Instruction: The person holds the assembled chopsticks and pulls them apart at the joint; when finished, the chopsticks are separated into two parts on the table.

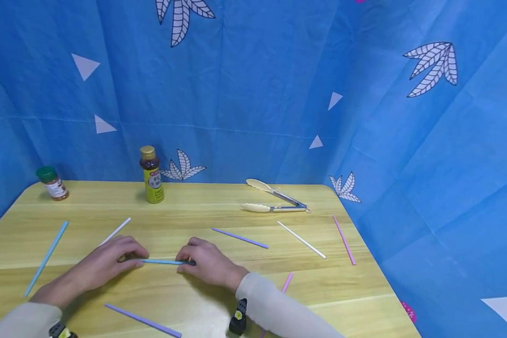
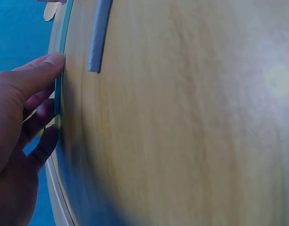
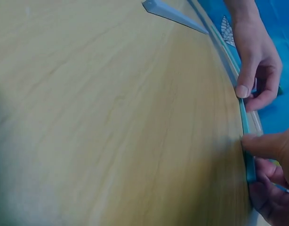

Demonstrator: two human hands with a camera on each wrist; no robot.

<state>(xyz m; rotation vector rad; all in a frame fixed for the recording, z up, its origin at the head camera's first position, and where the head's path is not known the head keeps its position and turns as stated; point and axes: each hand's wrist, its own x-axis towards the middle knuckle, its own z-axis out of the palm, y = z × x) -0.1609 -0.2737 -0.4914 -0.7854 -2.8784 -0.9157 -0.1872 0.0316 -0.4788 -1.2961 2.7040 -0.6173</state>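
A light blue straw [image 1: 162, 261] lies crosswise between the two hands. My left hand [image 1: 114, 258] pinches its left end between thumb and fingers, and my right hand [image 1: 207, 261] pinches the right end. The left wrist view has the left hand [image 2: 29, 108] with its thumb along the blue straw [image 2: 58, 94]. In the right wrist view both hands hold it, the right thumb pressed against the blue straw [image 3: 244, 117] low over the table. A white straw [image 1: 117, 230] lies just behind the left hand, and a purple straw [image 1: 142, 320] lies in front of both hands.
Another blue straw [image 1: 46, 258] lies at the left. Purple [image 1: 240, 238], white [image 1: 301, 239] and pink [image 1: 344, 240] straws lie to the right; another pink straw [image 1: 287, 281] is partly under the right sleeve. At the back stand a green-capped jar [image 1: 56, 185], a bottle [image 1: 153, 180] and tongs [image 1: 287, 202].
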